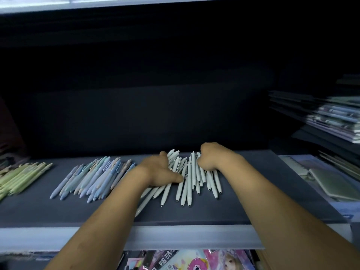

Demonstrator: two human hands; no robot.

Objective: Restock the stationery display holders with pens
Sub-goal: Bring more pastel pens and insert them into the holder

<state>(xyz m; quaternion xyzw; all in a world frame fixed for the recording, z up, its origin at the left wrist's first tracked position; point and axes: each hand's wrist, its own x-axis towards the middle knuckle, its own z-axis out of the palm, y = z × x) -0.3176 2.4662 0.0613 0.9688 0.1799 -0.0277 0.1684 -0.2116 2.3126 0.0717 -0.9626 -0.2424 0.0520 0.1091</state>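
A heap of white pens (191, 178) lies on a dark grey shelf (243, 207), tips toward me. My left hand (159, 172) lies on the left part of the heap, fingers spread over the pens and thumb pointing right. My right hand (211, 157) is at the heap's right side, fingers curled down around the far ends of several white pens. To the left lie a heap of blue pens (93, 178) and, at the far left edge, a heap of green pens (21, 177). No display holder is in view.
Stacks of notebooks (337, 121) fill shelves at the right, and a green notebook (335, 182) lies beside the shelf. Colourful packaged items (185, 260) sit on the level below. The shelf's pale front lip (175, 238) runs across; the back is dark.
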